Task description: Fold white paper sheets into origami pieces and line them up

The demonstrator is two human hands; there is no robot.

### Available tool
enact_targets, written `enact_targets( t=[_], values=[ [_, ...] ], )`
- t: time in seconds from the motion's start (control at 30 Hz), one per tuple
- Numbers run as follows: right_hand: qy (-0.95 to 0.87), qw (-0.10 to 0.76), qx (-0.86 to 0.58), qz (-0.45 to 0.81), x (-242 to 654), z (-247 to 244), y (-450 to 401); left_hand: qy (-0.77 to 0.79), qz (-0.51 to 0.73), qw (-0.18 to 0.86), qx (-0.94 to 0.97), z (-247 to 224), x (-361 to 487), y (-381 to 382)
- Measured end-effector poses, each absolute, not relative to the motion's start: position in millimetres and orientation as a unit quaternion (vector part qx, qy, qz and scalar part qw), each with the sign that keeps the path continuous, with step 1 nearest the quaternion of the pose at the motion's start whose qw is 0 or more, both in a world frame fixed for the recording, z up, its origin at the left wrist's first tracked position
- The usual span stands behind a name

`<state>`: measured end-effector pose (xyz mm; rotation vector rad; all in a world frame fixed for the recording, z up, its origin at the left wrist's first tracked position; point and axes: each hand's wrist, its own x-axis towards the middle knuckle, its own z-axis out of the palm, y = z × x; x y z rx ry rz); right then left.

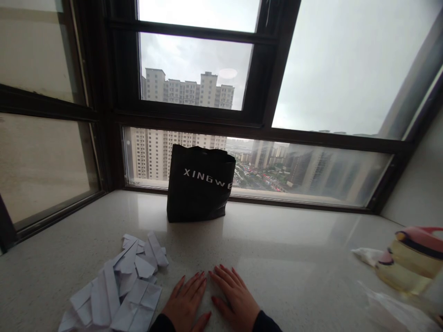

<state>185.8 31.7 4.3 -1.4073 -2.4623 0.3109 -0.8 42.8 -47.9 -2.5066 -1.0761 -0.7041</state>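
Observation:
My left hand [188,299] lies flat on the pale speckled sill [294,272], fingers stretched forward and holding nothing. Beside it, my right hand [233,295] rests palm down in the same way, its fingertips close to those of the left. Just left of my left hand is a loose heap of folded white papers [119,283], some in strips and some creased into squares. A black bag [200,193] with white lettering reading "XINGWE" stands upright behind both hands, near the window. Its contents are hidden.
On the right stands a yellowish see-through bottle [408,263] with a pink lid. White crumpled plastic [398,306] lies in front of it, and a small white piece [368,255] sits at its left. Dark-framed windows [194,121] close off the back and left.

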Motion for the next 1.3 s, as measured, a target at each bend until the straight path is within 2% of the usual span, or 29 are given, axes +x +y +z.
enact_targets(
  t=[0.23,0.8,1.3],
  values=[
    [-0.853,0.155,-0.488,0.106,185,3,32,-0.347,-0.252,0.17,-0.887,-54,-3,48],
    [-0.853,0.17,-0.486,0.088,186,1,30,-0.382,-0.244,0.138,-0.881,-45,0,40],
    [-0.851,0.154,-0.492,0.099,185,3,31,-0.389,-0.238,0.138,-0.879,-42,0,39]
  ],
)
